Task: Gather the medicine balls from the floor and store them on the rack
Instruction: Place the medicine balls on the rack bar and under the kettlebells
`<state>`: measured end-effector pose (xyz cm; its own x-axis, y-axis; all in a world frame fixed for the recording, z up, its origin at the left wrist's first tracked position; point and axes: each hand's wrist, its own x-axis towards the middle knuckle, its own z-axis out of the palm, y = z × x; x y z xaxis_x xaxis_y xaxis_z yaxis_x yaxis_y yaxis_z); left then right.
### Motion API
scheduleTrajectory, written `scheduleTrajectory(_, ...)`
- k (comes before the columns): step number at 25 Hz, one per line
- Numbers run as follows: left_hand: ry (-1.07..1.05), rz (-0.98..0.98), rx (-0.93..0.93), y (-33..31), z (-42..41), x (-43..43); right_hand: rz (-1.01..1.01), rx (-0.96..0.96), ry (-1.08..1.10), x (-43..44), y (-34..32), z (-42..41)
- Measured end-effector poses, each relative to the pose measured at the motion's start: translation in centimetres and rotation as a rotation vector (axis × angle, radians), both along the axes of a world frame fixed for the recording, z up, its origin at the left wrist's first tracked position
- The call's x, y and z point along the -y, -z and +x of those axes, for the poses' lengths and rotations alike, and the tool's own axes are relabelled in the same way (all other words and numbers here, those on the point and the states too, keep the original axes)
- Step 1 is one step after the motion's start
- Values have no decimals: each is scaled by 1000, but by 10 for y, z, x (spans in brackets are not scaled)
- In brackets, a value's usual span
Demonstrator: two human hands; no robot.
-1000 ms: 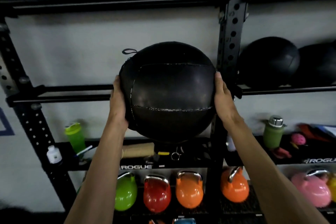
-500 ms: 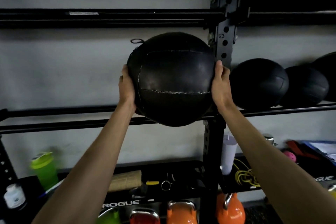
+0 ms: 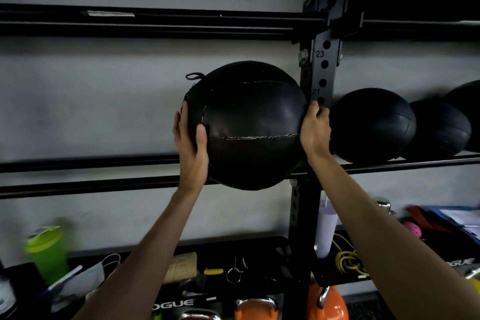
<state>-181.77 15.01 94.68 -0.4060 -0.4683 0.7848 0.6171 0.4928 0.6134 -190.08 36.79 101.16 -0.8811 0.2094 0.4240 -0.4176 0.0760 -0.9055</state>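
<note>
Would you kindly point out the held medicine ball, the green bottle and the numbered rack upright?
held medicine ball (image 3: 249, 125): head view, centre of front panel.
green bottle (image 3: 49, 258): head view, body below lid.
numbered rack upright (image 3: 330, 73): head view, face between holes.

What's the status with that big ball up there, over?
Gripping with left hand and right hand: the black leather medicine ball. Ball level with the black steel rack rails, seating unclear. Right hand crowded by the black perforated upright post.

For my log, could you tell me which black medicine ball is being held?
The leftmost ball, left of the post, clasped by left hand and right hand; the other balls sit beyond the post.
</note>
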Motion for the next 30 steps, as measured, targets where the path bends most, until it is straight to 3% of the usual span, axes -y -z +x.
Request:
scheduleTrajectory(5, 33, 56, 62, -14, -16, 14, -45, -163, -38, 9, 13, -2)
scheduleTrajectory(10, -50, 187, 220, -35, -40, 37, 231, -352, -170, 26, 57, 12)
scheduleTrajectory(14, -180, -41, 134, -8, -30, 21, 233, -279, -136, 32, 45, -7)
scheduleTrajectory(19, -79, -354, 472, 11, -27, 12, 275, -156, -137, 36, 64, -26)
scheduleTrajectory(24, -65, -441, 566, -1, -16, 10, 256, -97, -132, 31, 68, -17)
scheduleTrajectory(27, -167, -440, 530, 13, -3, 3, 310, -135, -98, 27, 85, 8)
scheduleTrajectory(30, -424, -561, 470, 61, 23, 5, 500, -268, -66, 24, 132, 40)
